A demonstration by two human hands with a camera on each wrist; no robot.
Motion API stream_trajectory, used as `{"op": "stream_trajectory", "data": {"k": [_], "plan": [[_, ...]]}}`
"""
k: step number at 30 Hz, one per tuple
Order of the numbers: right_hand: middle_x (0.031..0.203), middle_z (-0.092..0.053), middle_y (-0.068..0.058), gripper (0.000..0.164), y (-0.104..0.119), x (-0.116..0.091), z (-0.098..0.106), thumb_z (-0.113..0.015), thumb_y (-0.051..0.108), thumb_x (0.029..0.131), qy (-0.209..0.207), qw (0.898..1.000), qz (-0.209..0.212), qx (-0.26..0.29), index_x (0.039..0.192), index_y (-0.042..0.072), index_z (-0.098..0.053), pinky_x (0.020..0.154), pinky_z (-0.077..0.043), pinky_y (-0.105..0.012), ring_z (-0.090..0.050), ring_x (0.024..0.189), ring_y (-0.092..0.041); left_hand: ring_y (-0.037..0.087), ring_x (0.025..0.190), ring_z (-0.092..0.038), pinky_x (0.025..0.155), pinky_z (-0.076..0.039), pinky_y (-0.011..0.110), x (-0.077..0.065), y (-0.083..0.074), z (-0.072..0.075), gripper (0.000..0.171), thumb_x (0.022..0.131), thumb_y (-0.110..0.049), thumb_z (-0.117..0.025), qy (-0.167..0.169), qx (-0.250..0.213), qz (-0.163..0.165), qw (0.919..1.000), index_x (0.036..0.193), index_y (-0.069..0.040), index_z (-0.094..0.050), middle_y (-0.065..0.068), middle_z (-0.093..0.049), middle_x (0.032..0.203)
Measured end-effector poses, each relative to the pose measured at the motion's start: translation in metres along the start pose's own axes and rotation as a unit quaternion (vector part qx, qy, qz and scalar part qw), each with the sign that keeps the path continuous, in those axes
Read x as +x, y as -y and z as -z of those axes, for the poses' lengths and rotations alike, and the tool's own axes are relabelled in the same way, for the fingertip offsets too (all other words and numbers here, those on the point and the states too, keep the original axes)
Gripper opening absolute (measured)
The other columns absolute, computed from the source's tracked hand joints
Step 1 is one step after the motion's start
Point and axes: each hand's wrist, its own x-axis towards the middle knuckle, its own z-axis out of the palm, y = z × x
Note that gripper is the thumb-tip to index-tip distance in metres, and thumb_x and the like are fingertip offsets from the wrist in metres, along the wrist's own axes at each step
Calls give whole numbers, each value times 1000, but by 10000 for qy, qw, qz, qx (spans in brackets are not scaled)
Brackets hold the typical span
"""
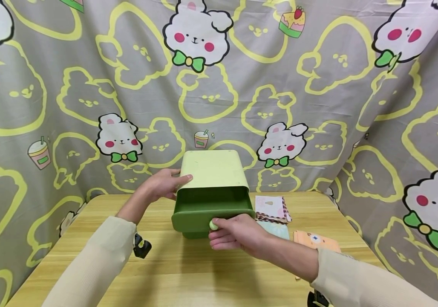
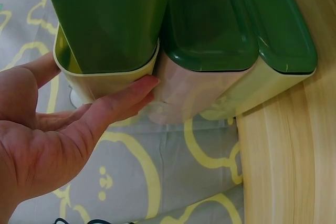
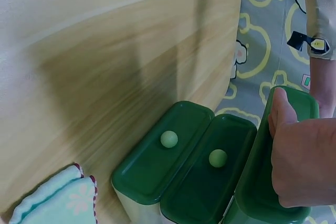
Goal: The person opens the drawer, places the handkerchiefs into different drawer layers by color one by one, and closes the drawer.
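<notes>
A small drawer cabinet (image 1: 213, 168) with a pale yellow-green top stands on the table, its dark green drawers stacked. The top drawer (image 1: 194, 219) is pulled out towards me; the part of its inside that shows is bare. My right hand (image 1: 240, 234) pinches this drawer's round light green knob (image 1: 213, 224) between thumb and fingers. Against the cabinet's upper left side rests my left hand (image 1: 163, 184), its thumb over the top edge and its fingers extended along the side. Two lower drawers (image 3: 157, 156) with round knobs are closed in the right wrist view.
Right of the cabinet lie folded cloths: a white and pink one (image 1: 269, 207), a light blue one (image 1: 274, 230) and an orange one (image 1: 315, 241). The wooden table (image 1: 157, 273) ends at a patterned curtain (image 1: 219, 94) behind.
</notes>
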Motion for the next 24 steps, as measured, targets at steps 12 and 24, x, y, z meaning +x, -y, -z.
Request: {"op": "stream_trajectory", "data": {"k": [12,24], "plan": [[93,-76,-12,42,-3,-3,0,-63,25,101,9,10000,-8,-4,117,-14,-65,83,-62,-34,-76,81,-18,41,131,-57,93,-59,45,-1,-1,-1,75,106,-39,-55,23,-3,-8,10000,161,0,-21,25,-50,148],[92,-76,-10,39,-10,-8,0,-66,28,100,-32,10000,-20,-80,112,-9,-69,83,-62,-34,-76,81,-18,43,132,-55,91,-59,44,-1,0,-1,76,105,-40,-55,12,-34,-23,10000,161,-1,-21,25,-48,150]]}}
